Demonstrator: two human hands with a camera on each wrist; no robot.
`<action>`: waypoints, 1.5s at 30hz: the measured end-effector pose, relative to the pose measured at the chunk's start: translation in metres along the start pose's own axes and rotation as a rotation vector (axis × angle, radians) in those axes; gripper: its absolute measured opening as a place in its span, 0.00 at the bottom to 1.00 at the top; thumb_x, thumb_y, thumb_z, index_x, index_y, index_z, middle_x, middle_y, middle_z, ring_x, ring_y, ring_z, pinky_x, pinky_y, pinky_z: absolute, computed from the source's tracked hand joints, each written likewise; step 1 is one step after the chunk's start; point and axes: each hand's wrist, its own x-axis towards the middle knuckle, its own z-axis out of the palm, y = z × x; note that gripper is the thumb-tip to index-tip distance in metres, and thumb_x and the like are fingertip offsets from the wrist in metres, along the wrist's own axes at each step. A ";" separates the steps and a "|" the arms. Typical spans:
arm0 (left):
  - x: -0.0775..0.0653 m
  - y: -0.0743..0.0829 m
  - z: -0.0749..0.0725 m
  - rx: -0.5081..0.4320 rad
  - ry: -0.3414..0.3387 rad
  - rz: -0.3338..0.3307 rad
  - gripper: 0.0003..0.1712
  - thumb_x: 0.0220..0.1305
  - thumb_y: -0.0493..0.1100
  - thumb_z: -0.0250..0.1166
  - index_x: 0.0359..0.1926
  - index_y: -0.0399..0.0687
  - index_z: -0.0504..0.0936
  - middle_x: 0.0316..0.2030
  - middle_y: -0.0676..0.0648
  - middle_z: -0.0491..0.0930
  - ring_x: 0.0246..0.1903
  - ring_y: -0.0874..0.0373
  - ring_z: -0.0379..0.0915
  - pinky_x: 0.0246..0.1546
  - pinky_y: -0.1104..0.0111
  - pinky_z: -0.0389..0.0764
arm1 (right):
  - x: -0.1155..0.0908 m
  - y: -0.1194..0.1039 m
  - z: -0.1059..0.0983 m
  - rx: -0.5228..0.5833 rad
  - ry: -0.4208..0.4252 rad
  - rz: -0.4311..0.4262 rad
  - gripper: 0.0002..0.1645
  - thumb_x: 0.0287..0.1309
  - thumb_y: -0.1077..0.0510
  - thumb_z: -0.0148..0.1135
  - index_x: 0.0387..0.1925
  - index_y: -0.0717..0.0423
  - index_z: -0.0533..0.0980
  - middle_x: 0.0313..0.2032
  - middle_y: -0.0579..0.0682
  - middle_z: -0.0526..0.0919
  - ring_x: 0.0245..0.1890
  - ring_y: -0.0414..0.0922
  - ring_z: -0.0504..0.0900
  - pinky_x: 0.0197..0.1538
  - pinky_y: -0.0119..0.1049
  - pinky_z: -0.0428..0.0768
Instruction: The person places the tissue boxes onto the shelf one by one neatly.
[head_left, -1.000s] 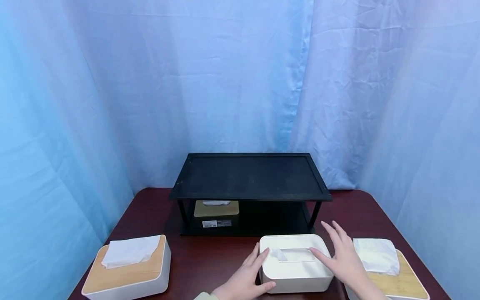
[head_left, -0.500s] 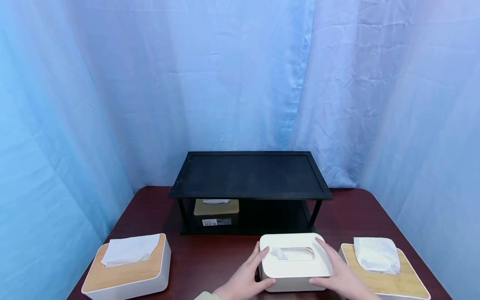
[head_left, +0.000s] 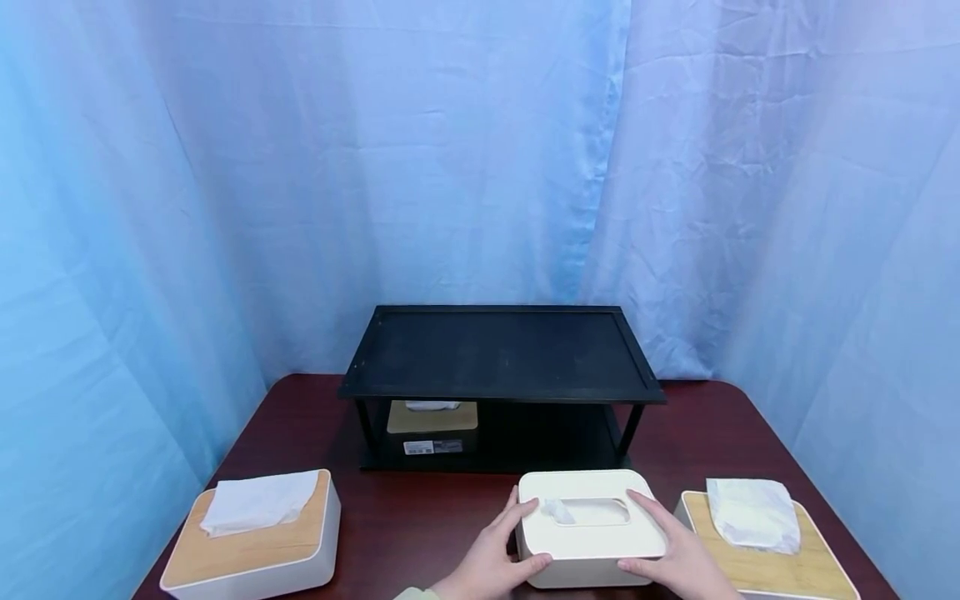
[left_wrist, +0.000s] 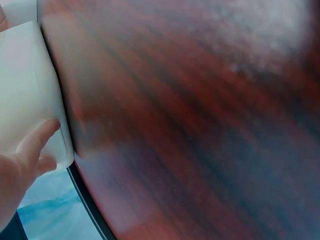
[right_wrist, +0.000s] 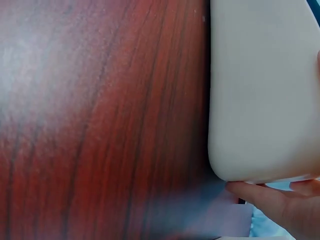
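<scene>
A white tissue box [head_left: 585, 542] with an oval slot in its lid rests on the table between my two hands. A scrap of tissue [head_left: 558, 511] shows at the slot's left end. On the box's left side my left hand [head_left: 487, 554] grips it, thumb at the near corner and fingers along the side. My right hand [head_left: 678, 554] holds the right side, its thumb at the near right corner and a finger over the lid's edge. Each wrist view shows the smooth box wall [right_wrist: 260, 90] close up with fingers against its end; other fingers are hidden.
A black two-tier shelf [head_left: 502, 350] stands behind, with a wood-lidded tissue box [head_left: 432, 422] on its lower tier, at the left. Other wood-lidded tissue boxes sit at the table's left [head_left: 255, 550] and right, the right box [head_left: 787, 571] near my right hand. Blue curtains [head_left: 480, 150] surround the table.
My right hand has come down from over the lid, fingers spread, to hold the box's right side. The left hand and the box have barely moved.
</scene>
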 end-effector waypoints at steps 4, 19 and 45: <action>0.000 0.001 0.000 -0.066 -0.006 -0.006 0.39 0.60 0.56 0.64 0.69 0.52 0.63 0.73 0.34 0.43 0.69 0.37 0.48 0.56 0.59 0.73 | 0.000 -0.001 0.000 0.034 -0.003 0.025 0.57 0.39 0.42 0.75 0.69 0.56 0.59 0.65 0.67 0.63 0.62 0.63 0.67 0.56 0.56 0.70; 0.002 0.002 -0.016 -0.181 0.083 0.094 0.39 0.55 0.46 0.70 0.67 0.48 0.66 0.72 0.31 0.41 0.67 0.34 0.51 0.43 0.66 0.81 | 0.009 -0.022 0.003 0.081 0.110 0.007 0.60 0.31 0.43 0.79 0.68 0.50 0.61 0.68 0.67 0.58 0.67 0.63 0.58 0.62 0.61 0.62; 0.045 -0.019 -0.039 0.095 0.214 0.042 0.46 0.47 0.51 0.75 0.66 0.45 0.66 0.71 0.33 0.49 0.70 0.45 0.50 0.65 0.53 0.62 | 0.067 -0.018 0.029 0.182 0.197 -0.118 0.58 0.35 0.49 0.79 0.68 0.57 0.60 0.69 0.65 0.58 0.70 0.64 0.52 0.66 0.61 0.57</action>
